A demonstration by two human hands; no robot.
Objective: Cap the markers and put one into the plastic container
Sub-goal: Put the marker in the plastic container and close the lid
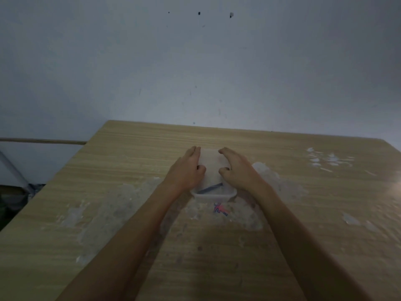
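Scuffed wooden worktop (130, 161) under you: your left hand (188, 170) and right hand (236, 168) both grasp the lid (211, 164) over the plastic container (213, 195), 1 marker (210, 189) already inside. Next, press the lid's edges down evenly.

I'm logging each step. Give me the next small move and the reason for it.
Probably press the lid down until it seats. Both the left hand and right hand hold it over the container, its near end looks still raised, and a dark marker already lies inside.
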